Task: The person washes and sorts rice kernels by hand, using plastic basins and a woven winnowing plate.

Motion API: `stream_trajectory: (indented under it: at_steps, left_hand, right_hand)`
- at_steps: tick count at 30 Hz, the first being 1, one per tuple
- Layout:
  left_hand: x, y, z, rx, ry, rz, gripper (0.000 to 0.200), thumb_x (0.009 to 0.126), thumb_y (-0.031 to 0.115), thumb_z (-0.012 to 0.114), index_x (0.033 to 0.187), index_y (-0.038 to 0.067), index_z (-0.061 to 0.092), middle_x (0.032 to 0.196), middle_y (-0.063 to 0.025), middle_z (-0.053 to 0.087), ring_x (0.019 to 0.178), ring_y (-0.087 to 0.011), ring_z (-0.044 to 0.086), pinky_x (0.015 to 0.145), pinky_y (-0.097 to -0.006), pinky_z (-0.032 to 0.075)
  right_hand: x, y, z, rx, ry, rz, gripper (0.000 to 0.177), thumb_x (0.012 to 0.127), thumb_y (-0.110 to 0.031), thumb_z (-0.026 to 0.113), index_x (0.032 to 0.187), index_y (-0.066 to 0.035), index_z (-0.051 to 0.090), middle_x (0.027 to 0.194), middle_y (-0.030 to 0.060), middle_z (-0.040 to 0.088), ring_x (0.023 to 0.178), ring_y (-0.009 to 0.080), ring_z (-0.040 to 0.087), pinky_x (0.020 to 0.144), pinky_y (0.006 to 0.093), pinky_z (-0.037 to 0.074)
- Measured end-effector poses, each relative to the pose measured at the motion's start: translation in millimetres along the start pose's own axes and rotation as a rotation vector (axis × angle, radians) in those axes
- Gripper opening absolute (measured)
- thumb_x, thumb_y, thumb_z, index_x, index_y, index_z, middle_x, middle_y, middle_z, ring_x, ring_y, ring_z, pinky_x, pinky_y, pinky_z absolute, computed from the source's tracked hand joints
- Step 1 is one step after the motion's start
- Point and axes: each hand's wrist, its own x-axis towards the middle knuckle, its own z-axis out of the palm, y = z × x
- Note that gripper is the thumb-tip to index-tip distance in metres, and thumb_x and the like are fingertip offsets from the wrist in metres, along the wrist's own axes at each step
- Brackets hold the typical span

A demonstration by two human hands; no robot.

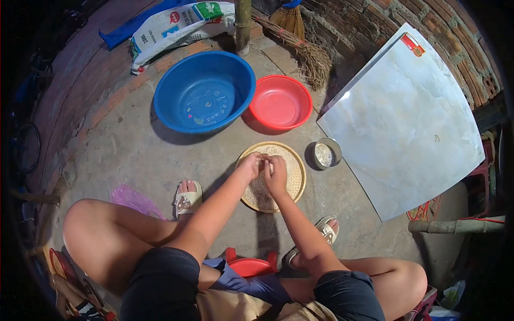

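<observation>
Both hands meet over a round woven bamboo tray [296, 187] on the floor between my feet. Small pale, loose bits are spread over the tray, too fine to name. My left hand [250, 165] is closed in a pinch, its fingertips close to those of the other hand. My right hand [276, 175] is closed too, fingers curled toward the left ones. Whatever sits between the fingertips is too small to make out. Right of the tray stands a metal pot [335, 152] with pale contents [323, 154].
Beyond the tray stand a large blue basin [206, 101] and a smaller red basin [281, 104]. A marbled slab [401, 123] leans at the right. Brooms [313, 61], a post [242, 27] and a printed sack [179, 35] are at the back. A purple plastic bag [136, 200] lies left.
</observation>
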Motion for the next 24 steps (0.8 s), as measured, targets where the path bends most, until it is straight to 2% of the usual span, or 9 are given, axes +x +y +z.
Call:
stream_trajectory:
  at_steps: [4,7,11,13,17,19,21,22,24]
  left_hand:
    - [5,9,-15,-0.203,0.073,0.049,0.025,0.086,0.015,0.040,0.093,-0.007,0.050,0.090,-0.0194,0.055,0.080,-0.0263,0.057,0.076,-0.0351,0.051]
    - [2,12,-22,-0.171,0.201,0.046,0.022,0.086,0.014,0.038,0.088,-0.003,0.051,0.083,-0.0149,0.056,0.076,-0.0233,0.056,0.072,-0.0353,0.050]
    - [6,-1,-27,-0.132,0.221,0.052,0.022,0.085,0.015,0.039,0.089,-0.003,0.051,0.084,-0.0152,0.056,0.077,-0.0231,0.056,0.072,-0.0348,0.050]
    - [13,-10,-25,-0.133,0.183,-0.048,0.023,0.086,0.017,0.038,0.090,-0.001,0.052,0.083,-0.0131,0.057,0.073,-0.0215,0.056,0.068,-0.0328,0.051]
    - [-6,-9,6,-0.009,0.150,-0.017,0.022,0.087,0.017,0.037,0.088,0.006,0.056,0.077,-0.0078,0.058,0.065,-0.0179,0.057,0.058,-0.0300,0.052]
    - [-2,-5,5,-0.018,0.184,-0.013,0.022,0.086,0.016,0.038,0.086,0.003,0.056,0.077,-0.0093,0.058,0.067,-0.0191,0.056,0.061,-0.0303,0.051]
    - [2,3,-5,-0.076,0.027,-0.056,0.018,0.086,0.012,0.040,0.087,0.000,0.053,0.082,-0.0111,0.057,0.075,-0.0219,0.057,0.070,-0.0335,0.050]
    - [2,6,-10,-0.128,0.049,-0.018,0.018,0.084,0.010,0.041,0.087,-0.004,0.052,0.081,-0.0156,0.056,0.074,-0.0239,0.057,0.071,-0.0333,0.050]
    - [2,10,-16,-0.118,0.113,0.019,0.020,0.084,0.011,0.039,0.087,-0.004,0.052,0.079,-0.0147,0.056,0.071,-0.0227,0.056,0.069,-0.0331,0.049]
  right_hand:
    - [-28,30,-18,-0.298,-0.120,0.002,0.013,0.074,-0.005,0.057,0.086,-0.001,0.054,0.082,0.0152,0.052,0.080,0.0351,0.051,0.074,0.0410,0.041]
    - [-50,51,-25,-0.179,-0.304,0.045,0.011,0.072,-0.004,0.057,0.083,-0.001,0.055,0.080,0.0171,0.051,0.078,0.0346,0.053,0.070,0.0417,0.043]
    - [-39,51,-3,-0.162,-0.189,0.174,0.010,0.073,0.000,0.056,0.083,0.000,0.056,0.078,0.0170,0.052,0.071,0.0340,0.054,0.063,0.0389,0.044]
    - [-18,18,0,-0.027,-0.113,0.144,0.009,0.073,0.002,0.056,0.082,0.000,0.057,0.078,0.0158,0.054,0.065,0.0303,0.055,0.059,0.0357,0.044]
    - [6,-4,2,0.076,-0.125,0.053,0.007,0.074,-0.001,0.056,0.081,0.000,0.057,0.078,0.0146,0.054,0.071,0.0303,0.054,0.066,0.0368,0.044]
    - [7,-2,-2,0.034,-0.093,0.034,0.008,0.075,-0.001,0.056,0.082,0.000,0.057,0.078,0.0145,0.054,0.075,0.0307,0.053,0.069,0.0373,0.043]
    - [-3,12,-11,-0.109,-0.099,0.022,0.013,0.075,-0.004,0.055,0.088,0.000,0.055,0.085,0.0166,0.053,0.085,0.0338,0.050,0.075,0.0418,0.041]
    - [-13,22,-14,-0.145,-0.119,0.008,0.016,0.074,-0.003,0.055,0.090,0.001,0.052,0.088,0.0178,0.050,0.085,0.0343,0.049,0.073,0.0424,0.041]
    - [-37,43,-16,-0.224,-0.214,0.003,0.020,0.073,-0.004,0.057,0.092,0.000,0.051,0.087,0.0176,0.050,0.085,0.0341,0.049,0.074,0.0421,0.041]
